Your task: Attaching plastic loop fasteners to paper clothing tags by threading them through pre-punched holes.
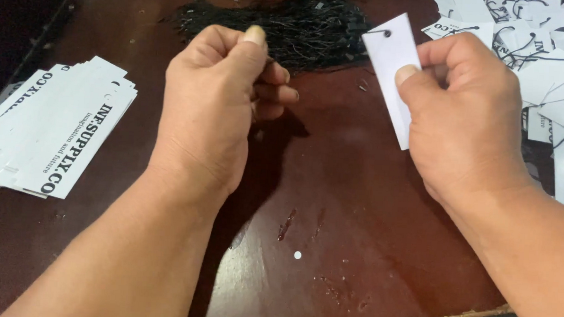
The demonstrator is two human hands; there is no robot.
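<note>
Your left hand (217,103) pinches a thin black string (260,80); your right hand (464,116) grips a white rectangular paper tag (390,61) above the dark brown wooden table (356,214).

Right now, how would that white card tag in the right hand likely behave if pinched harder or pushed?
The white tag stands straight out of the right hand, so it is probably stiff enough. It looks thin, so likely light and easily creased. The hole near its corner may tear.

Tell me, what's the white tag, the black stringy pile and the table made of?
The white tag in the right hand looks like thin matte card: flat, stiff, with a punched hole. The black pile looks like fine cord or plastic loops; too tangled to tell which. The table seems dark reddish coated board, slightly glossy, with a chipped pale edge.
</note>
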